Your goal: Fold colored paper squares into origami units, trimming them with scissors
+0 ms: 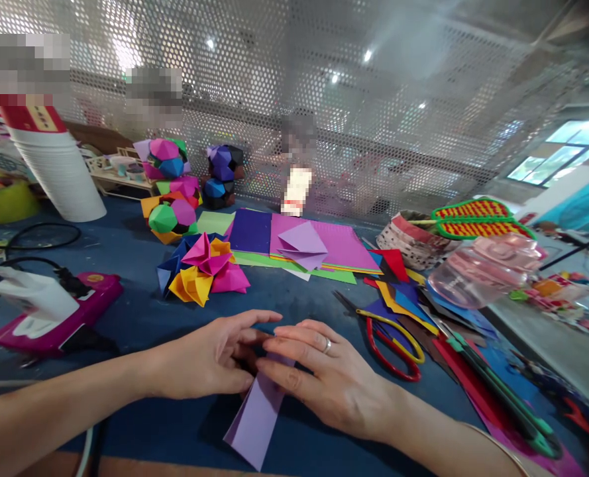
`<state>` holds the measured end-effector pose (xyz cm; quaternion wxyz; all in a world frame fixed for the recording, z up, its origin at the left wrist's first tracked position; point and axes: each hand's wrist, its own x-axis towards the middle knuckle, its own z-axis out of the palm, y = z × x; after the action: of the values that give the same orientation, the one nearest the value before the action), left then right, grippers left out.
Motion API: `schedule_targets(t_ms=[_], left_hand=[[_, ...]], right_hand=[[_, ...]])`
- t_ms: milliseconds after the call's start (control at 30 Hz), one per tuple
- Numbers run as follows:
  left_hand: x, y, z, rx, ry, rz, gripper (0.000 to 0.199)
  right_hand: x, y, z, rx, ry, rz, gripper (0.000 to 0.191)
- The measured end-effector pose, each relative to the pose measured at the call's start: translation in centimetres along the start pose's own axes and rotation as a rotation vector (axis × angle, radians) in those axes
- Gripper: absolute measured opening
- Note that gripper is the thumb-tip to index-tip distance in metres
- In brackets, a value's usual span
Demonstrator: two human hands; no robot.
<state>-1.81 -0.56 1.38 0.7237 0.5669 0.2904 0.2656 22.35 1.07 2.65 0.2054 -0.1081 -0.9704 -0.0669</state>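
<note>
A folded lilac paper strip lies slanted on the blue table near its front edge. My right hand, with a ring on one finger, rests over the strip's upper part, fingers pressed on it. At the strip's left side is my left hand, its thumb and fingers curled around the upper end. Both hands' fingertips meet there and hide that end. Beyond the hands, another folded lilac piece lies on a stack of magenta paper.
Pink and yellow folded shapes stand behind my left hand. Scissors, a green-black cutter and paper scraps lie right. A pink bottle stands back right. A magenta power strip and stacked paper cups are left.
</note>
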Motion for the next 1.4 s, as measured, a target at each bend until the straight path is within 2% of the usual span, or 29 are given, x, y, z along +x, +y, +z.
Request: schedule_targets(t_ms=[133,300,467,833,1000,1133,1200,1300,1400], left_hand=[[-0.1,0.0,0.1,0.025,0.002,0.005,0.075],[-0.3,0.7,0.2,-0.041,-0.029,-0.001,0.068],[-0.5,1.2,-0.1,-0.076,-0.056,-0.007,0.070],[-0.8,0.9,-0.6,0.006,-0.024,0.011,0.077],[-1.2,1.0,-0.4,0.216,0.040,0.042,0.080],[-1.3,0.7,0.3,0.500,0.187,0.168,0.068],[-1.2,0.4,0.6,0.616,0.210,0.204,0.064],[-1.0,0.0,0.7,0.667,0.187,0.207,0.059],[-1.0,-0.2,0.8,0.688,0.224,0.219,0.051]], right_hand=[[0.2,-0.1,0.0,0.035,0.008,-0.014,0.032],[0.2,0.2,0.3,0.164,0.109,0.074,0.006],[-0.5,0.8,1.2,0.244,0.140,0.112,0.027],[-0.4,0.6,0.9,0.219,0.134,0.149,0.025],[-0.3,0.5,0.9,0.197,0.132,0.159,0.027],[-0.4,0.6,0.9,0.189,0.109,0.150,0.031],[-0.4,0.6,0.8,0.175,0.099,0.142,0.034],[-0.4,0.4,0.5,0.130,0.074,0.118,0.042],[-0.2,-0.2,0.1,0.050,0.048,0.092,0.050]])
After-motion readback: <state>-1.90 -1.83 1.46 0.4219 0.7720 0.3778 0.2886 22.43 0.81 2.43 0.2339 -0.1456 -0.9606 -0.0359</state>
